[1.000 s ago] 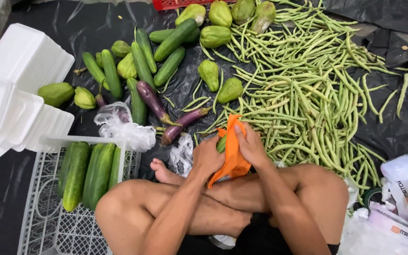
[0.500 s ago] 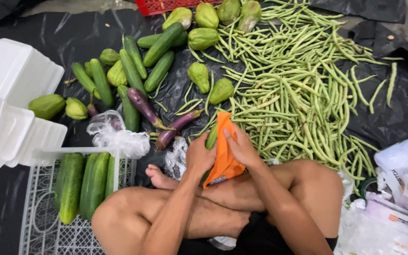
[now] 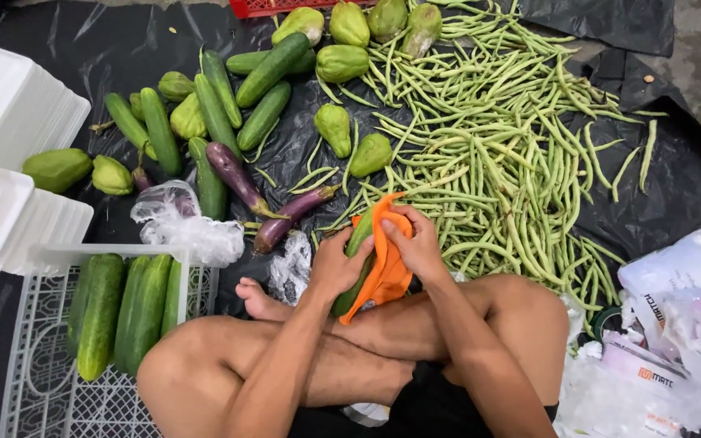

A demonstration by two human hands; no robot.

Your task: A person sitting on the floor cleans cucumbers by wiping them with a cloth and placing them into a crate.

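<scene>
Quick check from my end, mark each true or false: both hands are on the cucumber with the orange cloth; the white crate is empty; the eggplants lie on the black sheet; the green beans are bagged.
1. Both the left hand and the right hand hold the cucumber in the orange cloth. True.
2. The white crate is empty. False: cucumbers lie in it.
3. The eggplants lie on the black sheet. True.
4. The green beans are bagged. False: they lie loose on the sheet.

We see a bright orange cloth [image 3: 387, 264] around a dark green cucumber [image 3: 356, 272]. Pale green beans [image 3: 513, 162] and purple eggplants [image 3: 235, 177] cover glossy black plastic sheeting [image 3: 675, 186].
</scene>
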